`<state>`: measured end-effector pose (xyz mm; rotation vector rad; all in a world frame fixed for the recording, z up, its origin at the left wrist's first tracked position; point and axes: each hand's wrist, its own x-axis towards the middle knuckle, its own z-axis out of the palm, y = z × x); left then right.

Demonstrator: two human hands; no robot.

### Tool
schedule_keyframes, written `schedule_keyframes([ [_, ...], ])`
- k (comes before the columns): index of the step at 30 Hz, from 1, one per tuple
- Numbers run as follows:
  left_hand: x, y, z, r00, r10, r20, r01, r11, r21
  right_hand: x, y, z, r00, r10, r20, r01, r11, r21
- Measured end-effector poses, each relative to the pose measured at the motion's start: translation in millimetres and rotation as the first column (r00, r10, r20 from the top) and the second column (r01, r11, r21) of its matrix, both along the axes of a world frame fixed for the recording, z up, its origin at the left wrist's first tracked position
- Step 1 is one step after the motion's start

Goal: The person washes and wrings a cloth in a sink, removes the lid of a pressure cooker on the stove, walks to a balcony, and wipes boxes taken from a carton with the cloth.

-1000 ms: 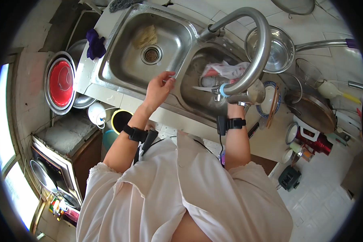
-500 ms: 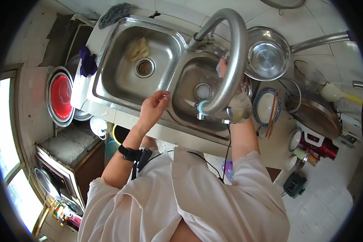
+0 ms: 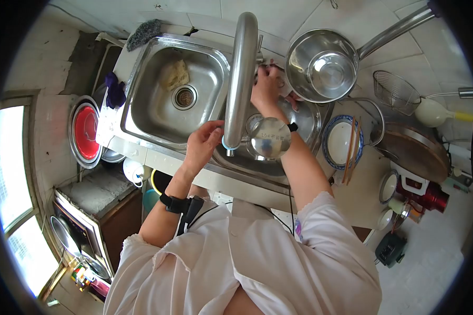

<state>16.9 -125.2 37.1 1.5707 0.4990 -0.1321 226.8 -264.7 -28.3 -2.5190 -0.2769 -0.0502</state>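
Observation:
My left hand [image 3: 201, 148] is over the front rim of the double sink [image 3: 157, 135], fingers loosely bent and apart, holding nothing. Its fingertips are close to the blue-ringed end of the curved metal faucet [image 3: 243, 73]. My right hand [image 3: 266, 88] reaches to the back of the right basin, fingers bent around a pale crumpled cloth [image 3: 278, 67], mostly hidden behind the hand. Beside that wrist, a shiny round metal piece [image 3: 307, 123] lies at the right basin. A clear round attachment [image 3: 270, 137] on the faucet covers part of the right forearm and basin.
A long-handled steel pot [image 3: 323, 65] stands behind the sink's right side. To the right are a blue-rimmed bowl [image 3: 341, 142] with chopsticks [image 3: 352, 149] across it and a round wooden board [image 3: 412, 152]. A yellowish cloth [image 3: 175, 75] lies in the left basin [image 3: 157, 100].
My right hand has moved from the right side of the basin toward its back, left of the pot. The faucet spout has swung left. My left hand has barely moved.

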Motion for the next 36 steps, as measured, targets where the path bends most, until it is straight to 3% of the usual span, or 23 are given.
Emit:
schedule_keyframes([
  [1, 1, 0, 3, 1.0, 0.004, 0.003, -0.004, 1.0, 0.004, -4, 2, -10, 0.993, 0.101, -0.059, -0.097, 0.993, 0.072],
  [3, 5, -1, 12, 0.999, -0.026, -0.037, 0.029, 0.996, 0.086, -22, 20, -22, 0.99, 0.127, -0.057, -0.114, 0.977, 0.181],
  [5, 8, -1, 15, 1.0, -0.013, -0.027, 0.014, 0.999, 0.037, -30, 14, -19, 0.985, 0.096, -0.145, -0.067, 0.979, 0.19],
  [7, 10, 1, 14, 1.0, 0.0, -0.023, 0.0, 1.0, -0.016, -37, 3, -35, 0.886, 0.345, -0.311, -0.222, 0.902, 0.371],
  [8, 9, 2, 12, 1.0, 0.029, -0.002, -0.029, 0.999, -0.026, -57, -5, -27, 0.83, 0.544, -0.123, -0.478, 0.809, 0.343],
  [9, 9, 3, 10, 0.998, 0.058, 0.018, -0.058, 0.998, -0.038, -80, -12, -20, 0.832, 0.54, -0.13, -0.474, 0.812, 0.339],
  [10, 10, 4, 10, 0.998, 0.05, 0.023, -0.049, 0.998, -0.042, -103, -16, -12, 0.793, 0.504, -0.344, -0.289, 0.807, 0.516],
  [12, 10, 6, 3, 0.999, 0.038, 0.036, -0.035, 0.996, -0.079, -148, -21, 0, 0.533, 0.487, -0.692, 0.194, 0.726, 0.66],
  [14, 7, 10, -7, 1.0, 0.015, -0.008, -0.015, 0.997, -0.072, -177, -30, -18, 0.47, 0.429, -0.771, 0.461, 0.626, 0.629],
  [17, -3, 10, -15, 0.998, -0.014, -0.059, 0.01, 0.998, -0.068, -182, -52, -31, 0.558, 0.375, -0.74, 0.576, 0.467, 0.671],
  [20, -12, 13, -23, 0.998, -0.017, -0.062, 0.009, 0.993, -0.119, -167, -43, 27, 0.644, 0.456, -0.614, 0.394, 0.49, 0.778],
  [23, -20, 15, -29, 0.998, -0.026, -0.054, 0.02, 0.993, -0.118, -160, -31, 31, 0.367, 0.525, -0.767, 0.323, 0.702, 0.635],
  [24, -20, 17, -30, 0.996, -0.063, -0.058, 0.056, 0.992, -0.11, -163, -26, 33, 0.518, 0.447, -0.729, 0.386, 0.639, 0.666],
  [26, -22, 19, -27, 0.992, -0.104, -0.076, 0.09, 0.983, -0.161, -159, -17, 35, 0.67, 0.357, -0.651, 0.399, 0.566, 0.721],
  [27, -25, 20, -24, 0.991, -0.1, -0.084, 0.084, 0.982, -0.167, -148, -16, 33, 0.696, 0.36, -0.621, 0.371, 0.56, 0.74],
  [28, -26, 22, -21, 0.987, -0.14, -0.08, 0.129, 0.983, -0.134, -131, -27, 4, 0.703, 0.355, -0.616, 0.446, 0.456, 0.771],
  [30, -22, 30, -22, 0.98, -0.194, -0.047, 0.189, 0.977, -0.096, -106, -19, 17, 0.755, 0.279, -0.593, 0.479, 0.383, 0.79],
  [31, -24, 34, -26, 0.983, -0.18, -0.044, 0.175, 0.98, -0.1, -94, -14, 31, 0.788, 0.212, -0.578, 0.458, 0.426, 0.78],
  [32, -27, 39, -21, 0.991, -0.123, -0.054, 0.114, 0.983, -0.146, -71, -10, 22, 0.829, 0.308, -0.468, 0.329, 0.409, 0.851],
  [33, -32, 42, -21, 0.995, -0.07, -0.069, 0.056, 0.98, -0.19, -59, -2, 20, 0.827, 0.297, -0.478, 0.282, 0.516, 0.809],
  [34, -37, 45, -24, 0.995, -0.065, -0.076, 0.049, 0.98, -0.192, -55, 7, 15, 0.929, 0.2, -0.312, 0.006, 0.833, 0.553],
  [35, -41, 48, -29, 0.995, -0.051, -0.081, 0.035, 0.981, -0.192, -49, 15, 7, 0.976, 0.194, -0.096, -0.181, 0.975, 0.126],
  [36, -42, 52, -31, 0.996, -0.036, -0.083, 0.02, 0.982, -0.19, -39, 20, -15, 0.937, 0.261, 0.231, -0.174, 0.925, -0.336],
])
